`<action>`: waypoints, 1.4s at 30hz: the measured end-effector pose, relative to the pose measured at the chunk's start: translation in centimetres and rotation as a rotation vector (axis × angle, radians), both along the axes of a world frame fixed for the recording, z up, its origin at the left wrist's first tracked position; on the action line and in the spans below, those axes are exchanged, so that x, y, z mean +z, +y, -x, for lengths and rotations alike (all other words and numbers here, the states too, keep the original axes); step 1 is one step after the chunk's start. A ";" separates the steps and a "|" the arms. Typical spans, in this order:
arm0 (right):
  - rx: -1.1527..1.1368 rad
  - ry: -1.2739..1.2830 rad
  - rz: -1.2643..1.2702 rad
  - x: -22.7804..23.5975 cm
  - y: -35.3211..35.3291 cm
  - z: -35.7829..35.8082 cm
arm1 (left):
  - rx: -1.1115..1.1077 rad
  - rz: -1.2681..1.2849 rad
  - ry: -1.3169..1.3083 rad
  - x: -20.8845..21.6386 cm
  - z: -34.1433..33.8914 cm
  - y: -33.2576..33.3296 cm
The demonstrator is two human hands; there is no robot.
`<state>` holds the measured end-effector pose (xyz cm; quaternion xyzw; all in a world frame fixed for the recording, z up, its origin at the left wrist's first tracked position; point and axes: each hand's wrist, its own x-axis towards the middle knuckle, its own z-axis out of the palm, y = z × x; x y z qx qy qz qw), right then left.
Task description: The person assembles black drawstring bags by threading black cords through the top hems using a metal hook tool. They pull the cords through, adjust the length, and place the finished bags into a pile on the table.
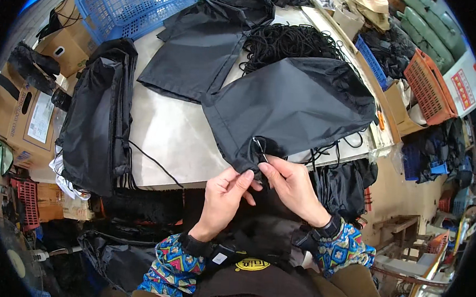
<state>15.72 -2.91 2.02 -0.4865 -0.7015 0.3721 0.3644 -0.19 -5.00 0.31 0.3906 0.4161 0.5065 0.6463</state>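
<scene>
A black fabric bag [289, 105] lies spread on the table, its near corner drawn over the edge towards me. That corner is pinched between the thumb and fingers of my left hand [225, 199]. Close beside it, my right hand [293, 185] grips a thin, shiny metal threading tool [261, 148], which reaches over the gathered cloth at the corner. The tool's lower end is hidden by my fingers. Behind the bag sits a tangled heap of black cords [293, 43].
More black bags [195, 50] lie further back, and a stack of them [99, 121] with trailing cords stands at the left. A blue plastic basket [140, 6] is at the far left. Orange-handled scissors [380, 119] rest by the table's right edge. Cardboard boxes [24, 122] flank the left side.
</scene>
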 end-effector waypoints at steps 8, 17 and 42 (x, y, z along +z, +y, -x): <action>-0.049 -0.223 -0.246 1.4 -3.4 -1.4 | 0.107 0.122 -0.191 -0.2 0.4 0.9; 0.019 -0.410 -0.205 2.0 -5.1 -1.2 | 0.144 -0.016 0.018 0.3 -0.5 0.6; 0.039 -0.363 -0.194 0.7 -5.1 -4.4 | 0.246 0.099 -0.113 -0.6 -0.4 3.9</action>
